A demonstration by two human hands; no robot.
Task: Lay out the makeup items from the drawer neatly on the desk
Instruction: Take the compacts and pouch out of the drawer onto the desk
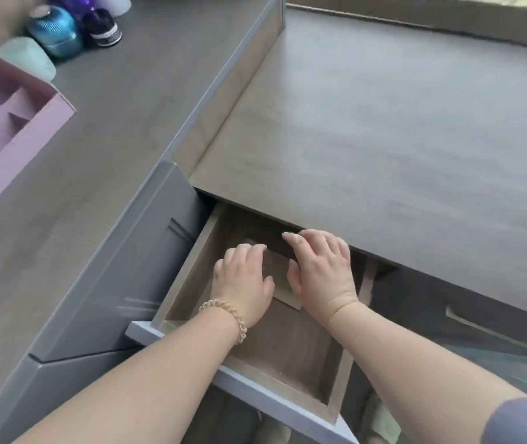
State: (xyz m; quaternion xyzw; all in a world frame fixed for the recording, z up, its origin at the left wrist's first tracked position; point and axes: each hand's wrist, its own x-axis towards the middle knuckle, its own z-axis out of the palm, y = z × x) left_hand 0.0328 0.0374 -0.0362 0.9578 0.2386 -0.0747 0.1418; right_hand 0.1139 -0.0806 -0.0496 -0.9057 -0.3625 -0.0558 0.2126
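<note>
Head view, drawer: the drawer (188,270) is pulled out under the desk (384,139). Its back part is hidden in shadow beneath the desk edge.
Head view, task thing: the only item I can make out is a flat tan piece (283,283), perhaps a palette or a card box. It lies on the drawer floor near the back, between my two hands. I cannot tell what it is.
Head view, left hand: my left hand (243,277), bracelet (227,315) at the wrist, sits on the piece's left end. Its fingers (249,251) bend down over it with the tips hidden, so I cannot tell whether they are really grasping.
Head view, right hand: my right hand (320,270) is at the piece's right side. Its fingers (300,241) are loosely stretched toward the dark gap and clasp nothing, and the thumb is against the piece's edge.
Head view, desk: I see no makeup on the stretch above the drawer.
Head view, far left: a pink organiser (47,123), a teal jar (54,32), a dark jar (102,28) and a pale green container (28,57) stand on the raised side surface.
Done: the drawer is open and my hands are inside it.
Left: by my reckoning nearly all of it. The tan piece still has to come out and be set straight on the desk, then whatever else the shadow hides.
</note>
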